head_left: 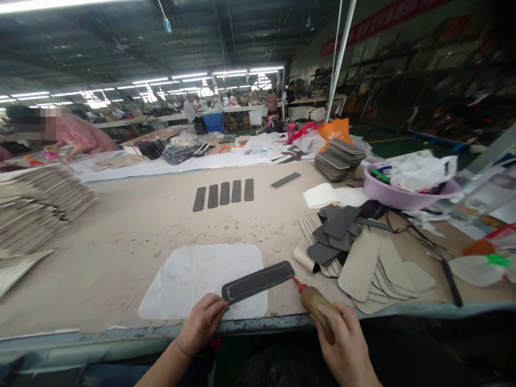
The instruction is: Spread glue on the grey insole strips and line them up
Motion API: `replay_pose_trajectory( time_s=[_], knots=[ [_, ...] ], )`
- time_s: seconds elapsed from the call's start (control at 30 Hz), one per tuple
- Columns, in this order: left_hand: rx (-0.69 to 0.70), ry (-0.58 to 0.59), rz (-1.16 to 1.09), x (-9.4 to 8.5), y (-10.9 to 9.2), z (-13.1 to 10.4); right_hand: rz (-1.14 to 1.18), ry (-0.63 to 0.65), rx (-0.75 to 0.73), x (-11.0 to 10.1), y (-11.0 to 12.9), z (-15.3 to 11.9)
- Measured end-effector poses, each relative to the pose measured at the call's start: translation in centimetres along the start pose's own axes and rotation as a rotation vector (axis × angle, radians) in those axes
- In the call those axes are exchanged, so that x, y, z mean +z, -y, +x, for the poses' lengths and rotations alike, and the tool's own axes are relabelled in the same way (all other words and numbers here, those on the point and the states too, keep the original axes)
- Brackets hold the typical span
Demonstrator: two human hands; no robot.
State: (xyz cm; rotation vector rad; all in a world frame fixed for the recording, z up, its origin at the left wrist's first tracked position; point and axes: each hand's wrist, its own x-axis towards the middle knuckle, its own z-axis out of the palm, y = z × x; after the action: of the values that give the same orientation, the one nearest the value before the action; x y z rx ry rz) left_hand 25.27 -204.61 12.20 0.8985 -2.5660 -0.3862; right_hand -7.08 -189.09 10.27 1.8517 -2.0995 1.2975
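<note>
A dark grey strip with rounded ends lies slantwise, mostly on a white sheet near the table's front edge. A pale line runs along the strip near its border. My left hand pinches the strip's near left end between thumb and fingers. In my right hand is a brownish glue bottle with a red nozzle, fingers wrapped round it. The nozzle tip is at the strip's right end; whether it touches, I cannot tell. Several similar dark strips stand in a row farther back.
To the right lie loose dark grey pieces and beige pieces. Behind them are a purple basin with plastic bags and a stack of grey pieces. Beige sheets are piled at left. A person in pink leans over the far left.
</note>
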Motion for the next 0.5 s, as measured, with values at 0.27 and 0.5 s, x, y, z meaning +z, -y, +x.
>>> replay_pose_trajectory(
  time_s=[0.27,0.5],
  knots=[
    [0.012,0.005,-0.004,0.0,-0.1,-0.1,0.332,0.128,-0.194,2.8,5.8,1.3],
    [0.005,0.010,-0.003,-0.1,-0.2,0.1,0.312,0.176,-0.188,3.3,5.5,1.5]
  ],
)
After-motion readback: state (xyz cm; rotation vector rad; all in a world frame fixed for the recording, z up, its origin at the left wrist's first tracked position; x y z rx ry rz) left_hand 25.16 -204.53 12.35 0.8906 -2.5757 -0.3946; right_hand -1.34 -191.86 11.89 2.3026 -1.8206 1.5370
